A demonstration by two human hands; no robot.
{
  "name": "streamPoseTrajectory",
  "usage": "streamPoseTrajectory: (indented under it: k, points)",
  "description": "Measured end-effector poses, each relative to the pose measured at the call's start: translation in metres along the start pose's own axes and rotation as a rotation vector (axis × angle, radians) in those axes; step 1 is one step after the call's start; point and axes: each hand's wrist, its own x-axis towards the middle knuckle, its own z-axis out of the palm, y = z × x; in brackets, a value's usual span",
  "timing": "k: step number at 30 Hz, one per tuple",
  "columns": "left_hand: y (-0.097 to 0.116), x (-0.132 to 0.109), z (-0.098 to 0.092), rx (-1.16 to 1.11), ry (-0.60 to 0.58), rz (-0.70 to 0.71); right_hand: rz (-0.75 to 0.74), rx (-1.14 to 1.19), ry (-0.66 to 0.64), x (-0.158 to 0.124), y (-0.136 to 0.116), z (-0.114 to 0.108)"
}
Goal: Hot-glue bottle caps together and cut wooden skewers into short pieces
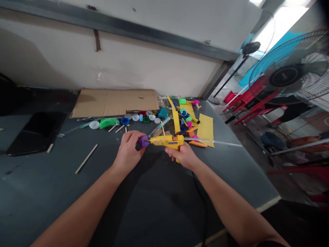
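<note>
A yellow glue gun (167, 140) sits clenched in the right hand (182, 156), mid-frame, its nozzle (148, 141) held steady against a purple bottle cap (143, 141) gripped by the left hand (128, 151).

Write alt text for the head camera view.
The right hand holds the grip of a yellow hot glue gun, its nozzle at a purple bottle cap held in the left hand. Plastic bottle caps, yellow card, wooden sticks and a cardboard sheet lie on the dark table.

Head-worn camera, near hands (128, 152) (183, 156), faces forward, down over table (38, 192).
</note>
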Motion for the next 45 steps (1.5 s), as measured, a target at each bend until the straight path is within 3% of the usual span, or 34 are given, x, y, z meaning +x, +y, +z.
streamPoseTrajectory:
  k: [12,29,36,45]
  points:
    - [-0.002,-0.001,0.002,0.015,0.019,-0.009,-0.009,-0.042,0.011,0.0,0.001,-0.002]
    - [0.0,0.002,-0.001,-0.146,-0.006,-0.191,0.097,0.215,0.024,0.0,-0.007,-0.003]
    - [0.001,0.0,-0.001,-0.199,-0.032,-0.245,0.097,0.3,-0.03,0.0,-0.012,0.002]
    - [0.004,0.0,-0.002,-0.593,0.016,-0.448,0.098,0.352,-0.005,0.001,-0.007,-0.002]
